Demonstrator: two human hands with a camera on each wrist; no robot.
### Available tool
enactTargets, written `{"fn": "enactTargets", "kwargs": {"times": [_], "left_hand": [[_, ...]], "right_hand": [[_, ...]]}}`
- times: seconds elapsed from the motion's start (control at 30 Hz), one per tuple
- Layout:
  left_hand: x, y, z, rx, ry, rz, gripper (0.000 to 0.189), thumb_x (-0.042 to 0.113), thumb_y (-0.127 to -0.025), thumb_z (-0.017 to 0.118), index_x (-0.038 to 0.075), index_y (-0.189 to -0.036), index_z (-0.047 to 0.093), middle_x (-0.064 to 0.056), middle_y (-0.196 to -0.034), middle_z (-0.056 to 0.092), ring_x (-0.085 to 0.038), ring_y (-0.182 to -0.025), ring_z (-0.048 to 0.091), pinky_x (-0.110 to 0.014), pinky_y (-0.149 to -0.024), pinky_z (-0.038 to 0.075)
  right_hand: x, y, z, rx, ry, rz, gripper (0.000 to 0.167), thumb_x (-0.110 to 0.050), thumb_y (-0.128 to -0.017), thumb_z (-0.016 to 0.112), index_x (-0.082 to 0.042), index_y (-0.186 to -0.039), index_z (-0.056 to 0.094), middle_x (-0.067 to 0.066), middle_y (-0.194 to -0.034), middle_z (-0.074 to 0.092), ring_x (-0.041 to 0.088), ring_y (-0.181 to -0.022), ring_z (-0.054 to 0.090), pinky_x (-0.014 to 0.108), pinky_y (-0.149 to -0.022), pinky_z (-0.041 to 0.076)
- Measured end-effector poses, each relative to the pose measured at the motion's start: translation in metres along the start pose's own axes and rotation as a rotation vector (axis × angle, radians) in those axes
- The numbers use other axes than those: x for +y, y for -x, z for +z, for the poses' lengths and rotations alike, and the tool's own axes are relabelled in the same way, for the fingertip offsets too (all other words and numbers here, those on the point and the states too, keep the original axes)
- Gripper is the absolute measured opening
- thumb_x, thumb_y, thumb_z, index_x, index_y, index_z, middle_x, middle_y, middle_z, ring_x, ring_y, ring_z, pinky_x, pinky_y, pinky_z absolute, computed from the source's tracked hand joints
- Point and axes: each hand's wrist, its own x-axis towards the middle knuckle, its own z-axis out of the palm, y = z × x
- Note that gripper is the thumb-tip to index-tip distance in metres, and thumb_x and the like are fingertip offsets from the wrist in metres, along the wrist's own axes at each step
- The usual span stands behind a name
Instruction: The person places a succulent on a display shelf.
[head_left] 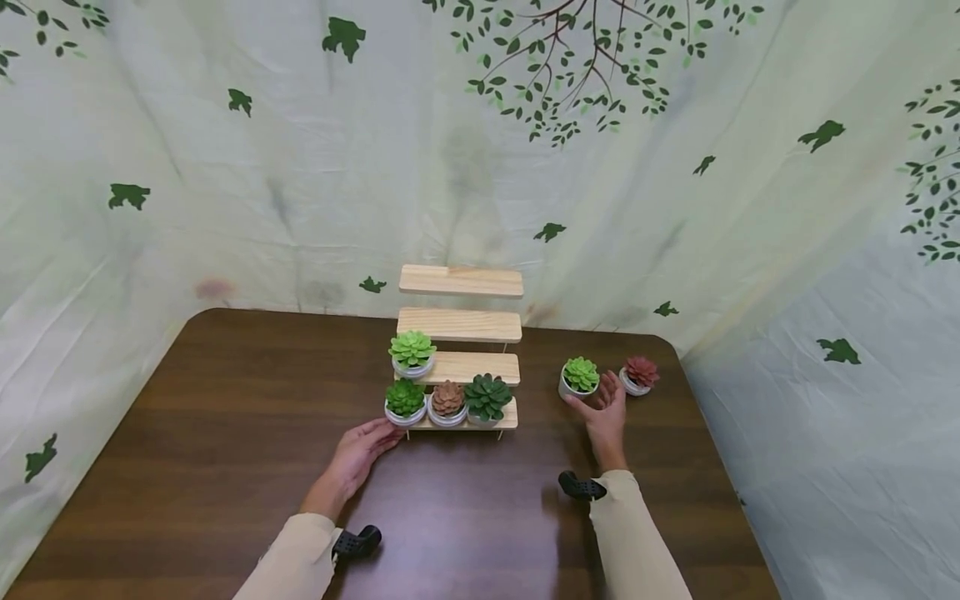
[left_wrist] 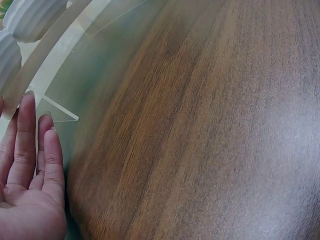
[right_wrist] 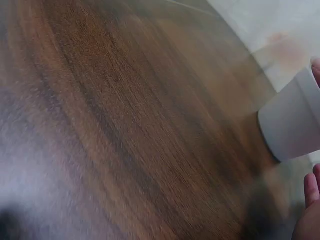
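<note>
**Gripping a bright-green succulent [head_left: 581, 372] to the right of a four-tier wooden stand [head_left: 459, 322]**

Set on a dark wood-grain bench [head_left: 225, 433], before a leaf-printed cloth [head_left: 420, 125]. Showing, left to right along the bottom tier, a leaf-green succulent [head_left: 405, 398], a brown succulent [head_left: 447, 399] and a dark-green succulent [head_left: 487, 397], with a pale-green succulent [head_left: 412, 350] on the left end of the tier above. Crowded at far right by a red succulent [head_left: 641, 372], just beside the right hand [head_left: 606, 417]. Clamped there, thumb and fingers around the bright-green succulent's white pot; impossible to tell whether lifted. Extended on the left hand [head_left: 362, 450], nearly straight-fingered, touching the bottom tier's left end.
</note>
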Motion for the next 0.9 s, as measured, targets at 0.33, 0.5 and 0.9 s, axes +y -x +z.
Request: {"fn": "enactTargets", "kwargs": {"times": [0.33,0.5,0.9], "left_hand": [[0.004,0.001,0.002,-0.001,-0.018,-0.008,0.032,0.002,-0.099,0.048,-0.015,-0.126,0.048,0.003,-0.090,0.069,-0.006,-0.089,0.065,-0.023,-0.088,0.051],[0.002,-0.001,0.003,0.011,-0.014,-0.006,0.032,0.001,-0.099,0.047,-0.016,-0.126,0.048,0.003,-0.087,0.069,-0.006,-0.087,0.065,-0.022,-0.085,0.051],[0.001,0.001,0.001,0.018,-0.016,-0.015,0.029,0.002,-0.099,0.049,-0.012,-0.123,0.052,0.003,-0.088,0.069,-0.006,-0.087,0.065,-0.022,-0.085,0.051]], "right_hand": [[0.010,-0.002,0.012,0.033,-0.024,0.046,0.078,0.007,-0.075,0.076,0.004,-0.141,0.034,0.024,-0.136,0.047,0.027,-0.119,0.049,0.018,-0.089,0.044],[0.009,-0.004,0.014,0.068,-0.034,0.059,0.072,0.006,-0.075,0.077,0.006,-0.137,0.040,0.025,-0.129,0.052,0.016,-0.106,0.054,0.010,-0.079,0.045],[0.009,-0.007,0.015,0.012,0.006,0.077,0.070,0.001,-0.076,0.079,0.005,-0.135,0.042,0.023,-0.129,0.053,0.020,-0.107,0.053,0.009,-0.077,0.045]]}}
